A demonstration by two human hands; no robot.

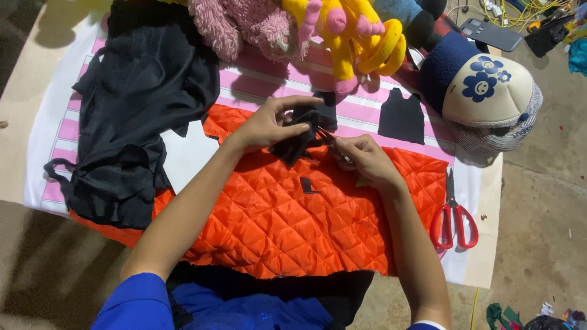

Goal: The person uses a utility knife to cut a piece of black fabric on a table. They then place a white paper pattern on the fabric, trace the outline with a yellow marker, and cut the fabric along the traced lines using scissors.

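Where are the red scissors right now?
In the head view, the red scissors lie on the right, just off the orange quilted fabric's right edge, beyond the right hand.

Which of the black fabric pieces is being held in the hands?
The small crumpled black piece, pinched between left hand and right hand; the vest-shaped cutout and big black garment lie untouched.
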